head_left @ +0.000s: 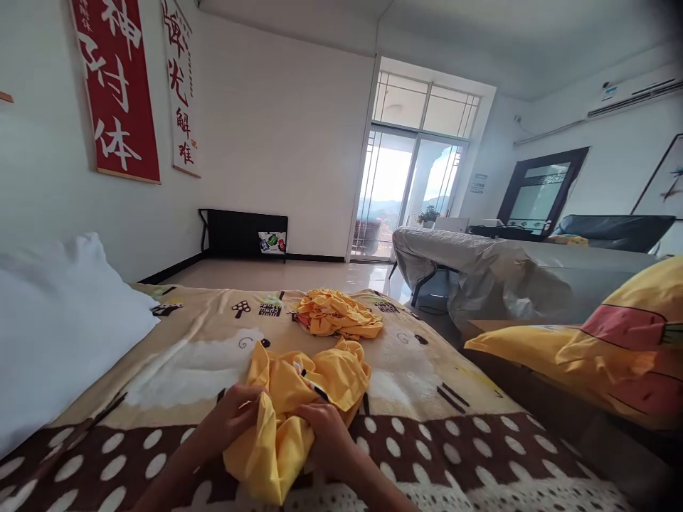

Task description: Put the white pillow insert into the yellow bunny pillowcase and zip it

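A crumpled yellow pillowcase (277,427) lies on the blanket in front of me, with a small dark and white patch of its print showing. My left hand (240,412) grips its left edge, the fingers closed on a fold. On the other side my right hand (325,427) is closed on the cloth near its middle, with the fingertips partly hidden in the folds. Just beyond it sits a second bunched yellow cloth (339,313), touched by neither hand.
The patterned blanket (186,370) spreads under everything. A white pillow (64,334) is at the left; a yellow and pink pillow (629,348) rests at the right on a box-like surface. Behind stand a plastic-covered table (491,263) and a black panel (232,235) by the wall.
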`<state>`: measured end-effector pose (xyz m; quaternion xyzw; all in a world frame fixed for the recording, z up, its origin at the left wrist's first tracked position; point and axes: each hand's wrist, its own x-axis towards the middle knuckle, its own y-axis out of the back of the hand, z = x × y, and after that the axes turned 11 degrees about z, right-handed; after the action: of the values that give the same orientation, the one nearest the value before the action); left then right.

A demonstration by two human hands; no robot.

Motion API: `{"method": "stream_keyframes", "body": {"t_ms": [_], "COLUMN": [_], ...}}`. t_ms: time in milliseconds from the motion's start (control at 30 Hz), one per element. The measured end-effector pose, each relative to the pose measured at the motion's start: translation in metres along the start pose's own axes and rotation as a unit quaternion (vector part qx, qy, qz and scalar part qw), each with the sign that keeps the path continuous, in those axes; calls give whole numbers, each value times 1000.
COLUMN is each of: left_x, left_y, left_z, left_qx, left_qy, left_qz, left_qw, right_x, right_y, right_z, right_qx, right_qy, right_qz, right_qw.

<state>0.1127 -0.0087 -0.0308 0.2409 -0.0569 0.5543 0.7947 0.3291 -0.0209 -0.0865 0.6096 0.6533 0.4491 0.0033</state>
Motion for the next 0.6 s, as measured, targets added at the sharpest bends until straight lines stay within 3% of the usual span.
{"method": "stream_keyframes", "body": {"t_ms": [167, 267, 333, 400, 500, 600], "left_x": [3, 2, 0, -2, -7, -12], "left_y": [10, 4, -5, -16, -29, -38], "left_z": [8, 18, 23, 28, 34, 41], "left_qx": [-54, -28, -6, 23, 76, 147], "left_qy": [48, 59, 71, 88, 85, 40], "left_qz": [215, 266, 270, 250, 204, 162], "left_qw": [974, 962, 960, 964, 972, 975], "right_x": [20, 27, 26, 19, 3, -10], "right_y": [49, 69, 76, 79, 75, 61], "right_z": [12, 18, 7, -16, -62, -93], "right_qx": [50, 57, 47, 35, 54, 34], "right_qy": [-133, -174, -170, -116, -20, -14], "right_qz": [178, 225, 245, 237, 138, 50], "right_qw": [974, 957, 953, 964, 989, 998]}}
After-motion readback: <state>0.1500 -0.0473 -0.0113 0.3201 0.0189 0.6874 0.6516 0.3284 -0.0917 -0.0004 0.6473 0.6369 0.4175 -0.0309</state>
